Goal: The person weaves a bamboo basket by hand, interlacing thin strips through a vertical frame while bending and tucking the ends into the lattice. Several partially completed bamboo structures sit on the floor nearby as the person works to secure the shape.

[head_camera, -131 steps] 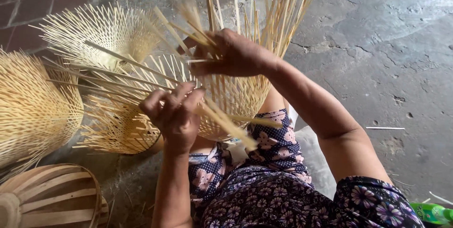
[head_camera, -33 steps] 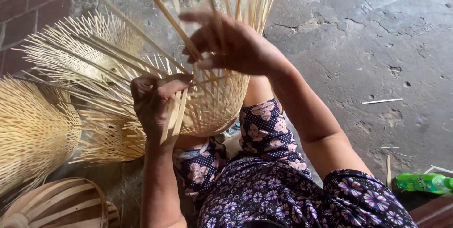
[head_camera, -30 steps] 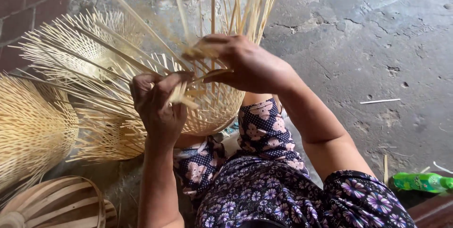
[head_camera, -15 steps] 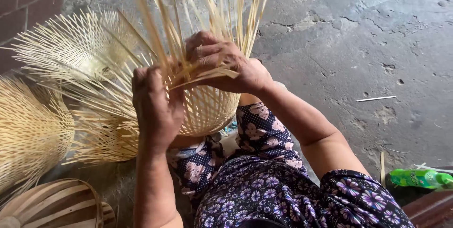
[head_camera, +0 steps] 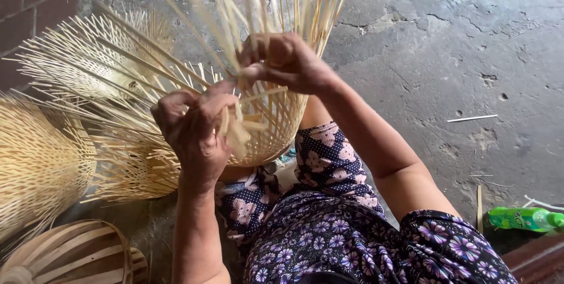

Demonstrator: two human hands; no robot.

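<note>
So we've got a half-woven bamboo basket (head_camera: 267, 137) on our lap, pale yellow, weave tight at the belly and loose strips (head_camera: 305, 2) fanning up past the top of the frame. Our left hand (head_camera: 197, 128) has its grip closed on a few strips at the rim, and our right hand (head_camera: 288, 61) pinches strips just above. More unfinished baskets (head_camera: 88, 72) crowd the left by the brick wall (head_camera: 29, 2). The concrete floor (head_camera: 458, 55) on the right is roomy, with just a stray sliver (head_camera: 472, 118) and a green bottle (head_camera: 523, 218).

Navy floral outfit, short sleeves, bare forearms
</note>
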